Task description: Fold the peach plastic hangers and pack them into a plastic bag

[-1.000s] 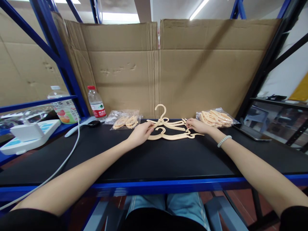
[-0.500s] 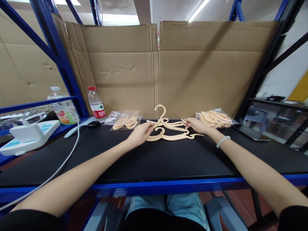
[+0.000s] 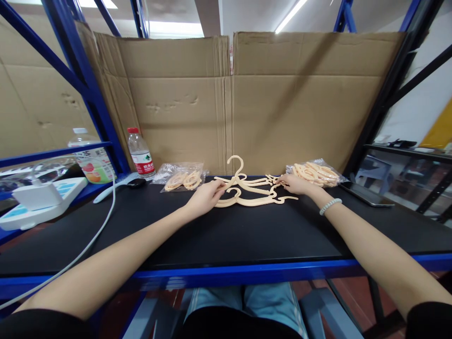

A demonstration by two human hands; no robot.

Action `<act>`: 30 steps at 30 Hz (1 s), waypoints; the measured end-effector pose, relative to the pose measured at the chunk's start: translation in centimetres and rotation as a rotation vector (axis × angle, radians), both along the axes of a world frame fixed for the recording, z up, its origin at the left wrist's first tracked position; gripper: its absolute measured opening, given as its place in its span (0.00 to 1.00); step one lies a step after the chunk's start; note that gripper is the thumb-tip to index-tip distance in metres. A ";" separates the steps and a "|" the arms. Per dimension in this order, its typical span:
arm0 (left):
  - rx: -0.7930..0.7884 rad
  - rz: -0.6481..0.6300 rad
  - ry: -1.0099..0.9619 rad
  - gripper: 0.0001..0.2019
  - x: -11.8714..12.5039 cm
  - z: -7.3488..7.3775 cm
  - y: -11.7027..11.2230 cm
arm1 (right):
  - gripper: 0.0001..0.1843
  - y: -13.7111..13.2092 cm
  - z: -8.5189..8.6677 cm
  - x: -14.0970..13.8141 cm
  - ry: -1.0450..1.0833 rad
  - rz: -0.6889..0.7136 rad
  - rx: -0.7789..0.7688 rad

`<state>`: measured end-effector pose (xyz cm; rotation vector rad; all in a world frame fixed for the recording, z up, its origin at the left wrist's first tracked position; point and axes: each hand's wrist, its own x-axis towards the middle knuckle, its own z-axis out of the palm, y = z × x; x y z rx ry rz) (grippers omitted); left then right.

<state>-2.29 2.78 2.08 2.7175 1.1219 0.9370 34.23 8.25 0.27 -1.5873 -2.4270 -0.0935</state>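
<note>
Several cream plastic hangers [image 3: 251, 192] lie overlapped on the black shelf top [image 3: 226, 230], hooks pointing away from me. My left hand [image 3: 205, 197] pinches the left ends of the hangers. My right hand [image 3: 295, 184] grips their right ends, fingers curled, with a pale bead bracelet on that wrist. Both arms reach far forward.
A clear bag of hangers [image 3: 315, 173] lies right of my right hand; another bag [image 3: 181, 178] lies to the left. A water bottle [image 3: 140, 153], white cable [image 3: 102, 216], white device [image 3: 38, 200] and a dark tablet [image 3: 367, 194] sit at the sides. Cardboard [image 3: 282, 94] walls the back.
My right hand has slid a little to the right along the hangers' ends, toward the bag. The left hand and the hangers stay almost where they were.
</note>
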 end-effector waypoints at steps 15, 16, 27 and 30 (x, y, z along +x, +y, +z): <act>-0.001 -0.004 -0.010 0.08 0.0 0.2 -0.1 | 0.15 0.0 0.4 0.3 0.063 -0.051 0.160; 0.000 -0.005 -0.014 0.07 -0.1 0.2 -0.1 | 0.15 -0.1 0.6 0.3 0.070 -0.058 0.221; 0.008 0.016 -0.026 0.06 -0.2 0.6 -0.1 | 0.13 -2.9 3.1 -2.6 0.562 -0.103 0.634; 0.005 0.012 -0.039 0.07 -0.2 0.5 0.0 | 0.14 -3.1 3.5 -3.5 0.837 -0.148 0.637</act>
